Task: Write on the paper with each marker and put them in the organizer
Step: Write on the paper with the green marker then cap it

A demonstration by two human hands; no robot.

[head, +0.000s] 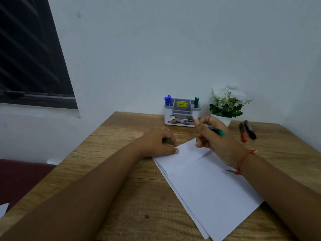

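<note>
I see the right hand (211, 136) holding a green marker (217, 130) above the paper (208, 185). The left hand (160, 141) presses flat on the paper's corner, fingers curled. The organizer (181, 113) at the back holds two blue markers (168, 100) and one green one (196, 102).

The wooden table (132, 192) lies bare to the left of the paper sheets (208, 188) and in the strip between the left hand (159, 142) and the organizer (182, 113). The organizer stands at the back edge against the wall (156, 49), with blue markers (168, 100) filling its left slot and a green marker (196, 102) its right; the middle compartments are open. The potted white flowers (227, 103) stand just beside its right side. A red marker (242, 132) and a black marker (250, 129) lie on the table to the right.
</note>
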